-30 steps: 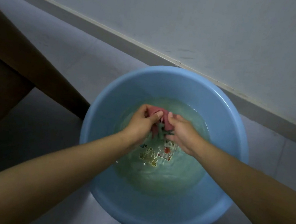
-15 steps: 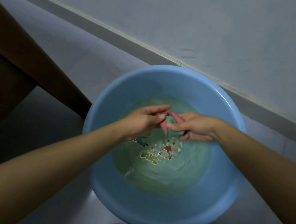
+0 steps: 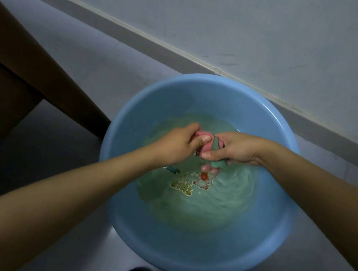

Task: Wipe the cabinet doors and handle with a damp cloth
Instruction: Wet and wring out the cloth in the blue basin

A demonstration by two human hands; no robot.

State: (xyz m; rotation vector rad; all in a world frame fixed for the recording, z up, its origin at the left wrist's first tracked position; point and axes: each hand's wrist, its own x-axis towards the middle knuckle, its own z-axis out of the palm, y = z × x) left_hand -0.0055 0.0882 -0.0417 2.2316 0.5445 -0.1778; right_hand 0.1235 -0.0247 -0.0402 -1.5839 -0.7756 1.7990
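Grey floor (image 3: 90, 71): one basin (image 3: 202, 97), one cloth (image 3: 206, 146), gripped by left hand (image 3: 176, 145), right hand (image 3: 236, 148).

— What is boxing you in there?

— The blue basin (image 3: 204, 97) is ringing both my hands, its wall rising all round them, so only upward is staying free. The wall (image 3: 258, 31) and its skirting (image 3: 142, 34) are closing off the far side just behind the rim.

— And to your left?

— The brown cabinet (image 3: 9, 68) is standing near the basin, leaving a strip of floor (image 3: 74, 50) between.
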